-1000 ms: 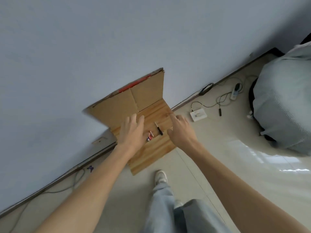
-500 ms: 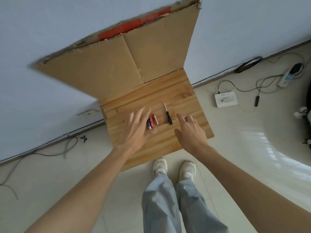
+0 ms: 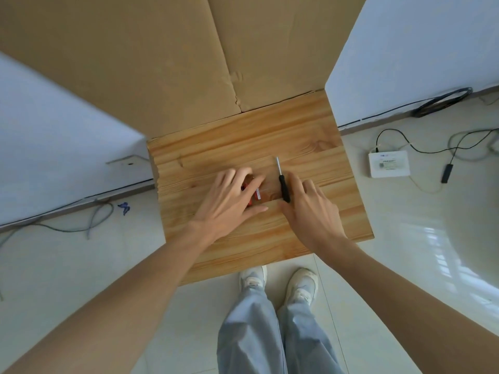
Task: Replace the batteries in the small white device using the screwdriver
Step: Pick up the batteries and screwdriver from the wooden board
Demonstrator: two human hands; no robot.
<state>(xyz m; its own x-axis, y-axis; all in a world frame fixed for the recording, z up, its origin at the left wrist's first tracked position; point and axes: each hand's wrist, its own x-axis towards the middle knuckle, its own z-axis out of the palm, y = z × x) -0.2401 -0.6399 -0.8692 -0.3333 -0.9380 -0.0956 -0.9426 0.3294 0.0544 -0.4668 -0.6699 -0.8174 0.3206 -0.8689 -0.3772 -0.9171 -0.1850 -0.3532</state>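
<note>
A screwdriver (image 3: 282, 183) with a black handle and thin metal shaft lies on the wooden table (image 3: 297, 136). My right hand (image 3: 310, 211) rests just to its right, fingers spread, fingertips touching the handle. My left hand (image 3: 229, 201) lies flat over small red batteries (image 3: 257, 194), fingers apart; only their red and white ends show past my fingers. I cannot see a small white device on the table.
A large flattened cardboard sheet (image 3: 189, 58) stands against the wall behind the table. On the floor to the right lie a white box (image 3: 388, 164) with cables. More cables (image 3: 94, 220) lie at the left. My feet (image 3: 278, 282) stand below the table's front edge.
My head has tipped down and closer, so the table fills more of the view. My left hand has come down over the batteries and my right hand has reached the screwdriver handle.
</note>
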